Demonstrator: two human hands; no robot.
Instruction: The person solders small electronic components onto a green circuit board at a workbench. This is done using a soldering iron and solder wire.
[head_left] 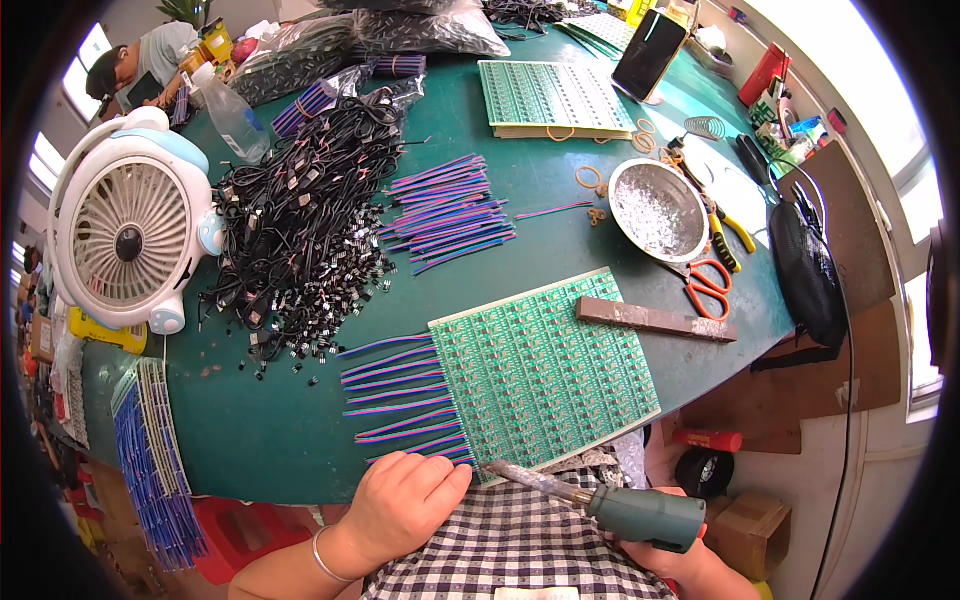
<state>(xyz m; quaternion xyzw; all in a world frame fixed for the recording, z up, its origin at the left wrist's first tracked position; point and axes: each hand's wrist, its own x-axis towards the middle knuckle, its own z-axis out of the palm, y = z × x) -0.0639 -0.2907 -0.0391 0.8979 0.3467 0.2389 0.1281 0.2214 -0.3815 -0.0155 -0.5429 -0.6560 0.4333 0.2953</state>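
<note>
Light and stiff by its look, though probably brittle and best held by its pale edge strips, a circuit-board panel (pixel 545 375) lay at the near edge of a green table (pixel 270 430), its green face packed with rows of tiny components, multicolored wires (pixel 398 406) trailing leftward. The right hand (pixel 665 563) gripped a soldering iron (pixel 650 515); the left hand's (pixel 410 500) fingers curled at the near corner, their hold impossible to tell.

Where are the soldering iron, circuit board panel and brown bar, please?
Soldering iron (pixel 622 509): head view, on its green handle.
Circuit board panel (pixel 545 372): head view, on its middle.
Brown bar (pixel 655 320): head view, midway along its length.
</note>
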